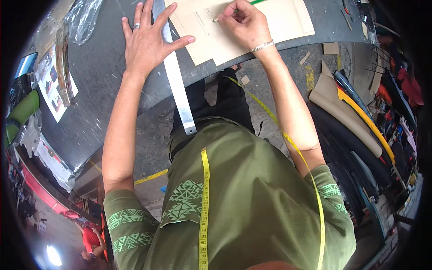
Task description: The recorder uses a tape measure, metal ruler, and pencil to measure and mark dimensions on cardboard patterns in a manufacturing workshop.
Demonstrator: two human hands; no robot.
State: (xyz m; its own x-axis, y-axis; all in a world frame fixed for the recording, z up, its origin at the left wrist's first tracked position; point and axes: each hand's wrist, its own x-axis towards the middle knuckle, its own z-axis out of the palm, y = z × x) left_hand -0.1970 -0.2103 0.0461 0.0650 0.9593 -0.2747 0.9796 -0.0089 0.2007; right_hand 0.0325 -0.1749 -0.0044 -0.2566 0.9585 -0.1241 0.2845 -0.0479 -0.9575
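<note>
A long ruler (176, 76) of smooth, dull-grey metal is seen on a dark, matt table (103, 85) with a faintly scuffed sheen. At one o'clock from it, matt beige card (252, 31) is laid. A yellow cloth measuring tape (204, 198) is draped over a matt green woven shirt (252, 189). At nine o'clock, crinkled glossy plastic film (83, 18) is visible.

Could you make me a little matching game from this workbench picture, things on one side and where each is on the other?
Things:
1. long flat metal ruler
2. yellow tape measure
3. green pencil
4. beige paper sheet

Places:
A. draped around the person's neck
B. held in the right hand
C. pinned under the left hand
D. lying flat on the grey table

Pairs: 1-C, 2-A, 3-B, 4-D
</note>
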